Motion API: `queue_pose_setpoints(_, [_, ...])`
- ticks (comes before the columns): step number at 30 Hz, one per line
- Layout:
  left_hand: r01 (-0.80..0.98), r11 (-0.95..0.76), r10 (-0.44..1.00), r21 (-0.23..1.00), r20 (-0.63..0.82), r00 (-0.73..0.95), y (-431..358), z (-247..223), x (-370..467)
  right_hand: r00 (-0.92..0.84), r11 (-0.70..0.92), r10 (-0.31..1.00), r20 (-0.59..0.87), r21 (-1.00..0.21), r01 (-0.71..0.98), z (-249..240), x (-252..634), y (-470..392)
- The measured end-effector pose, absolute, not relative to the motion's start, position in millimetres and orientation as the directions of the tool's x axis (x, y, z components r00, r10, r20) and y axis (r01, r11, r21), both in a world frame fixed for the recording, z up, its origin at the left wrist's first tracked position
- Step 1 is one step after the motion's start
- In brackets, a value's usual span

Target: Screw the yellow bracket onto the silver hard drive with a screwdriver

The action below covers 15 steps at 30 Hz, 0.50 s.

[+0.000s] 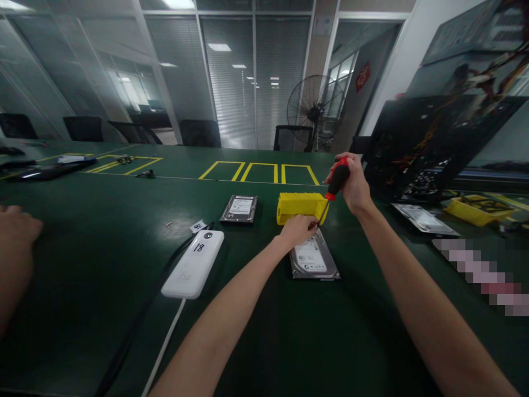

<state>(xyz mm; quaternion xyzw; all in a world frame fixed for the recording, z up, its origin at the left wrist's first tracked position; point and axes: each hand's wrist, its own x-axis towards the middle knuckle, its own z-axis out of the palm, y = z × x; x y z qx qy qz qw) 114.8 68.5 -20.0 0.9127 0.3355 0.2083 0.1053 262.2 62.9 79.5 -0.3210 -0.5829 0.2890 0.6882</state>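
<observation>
My right hand (353,179) is wrapped around the red and black handle of a screwdriver (338,181). Its shaft slants down to the left, with the tip near the far end of a hard drive (312,258). At that end my left hand (298,231) rests over the drive, fingers curled together beside the tip. Whatever they pinch, if anything, is hidden. The drive lies flat with its white label up. Just behind it is a yellow plastic bin (301,204), partly covered by my left hand.
A second hard drive (239,208) lies left of the bin. Nearer me is a white power bank (194,264) with a cable. Another person's hand (19,242) is at the left edge. On the right are another drive (424,219), a yellow tray (475,210) and an open computer case (413,143).
</observation>
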Motion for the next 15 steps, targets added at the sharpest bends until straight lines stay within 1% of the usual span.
queue_pose_setpoints(4, [0.557, -0.749, 0.657, 0.359, 0.291, 0.696, 67.2, -16.9, 113.4, 0.118, 0.609, 0.79, 0.602, -0.793, -0.029, 79.0, 262.8, 63.4])
queue_pose_setpoints(8, [0.563, -0.74, 0.664, 0.369, 0.264, 0.699, 65.6, -13.7, 112.5, 0.099, 0.624, 0.779, 0.62, -0.781, -0.025, 79.3, 262.2, 64.9])
queue_pose_setpoints(15, [0.568, -0.734, 0.667, 0.372, 0.238, 0.706, 65.4, -13.9, 113.2, 0.159, 0.65, 0.75, 0.642, -0.76, 0.001, 76.9, 262.6, 67.1])
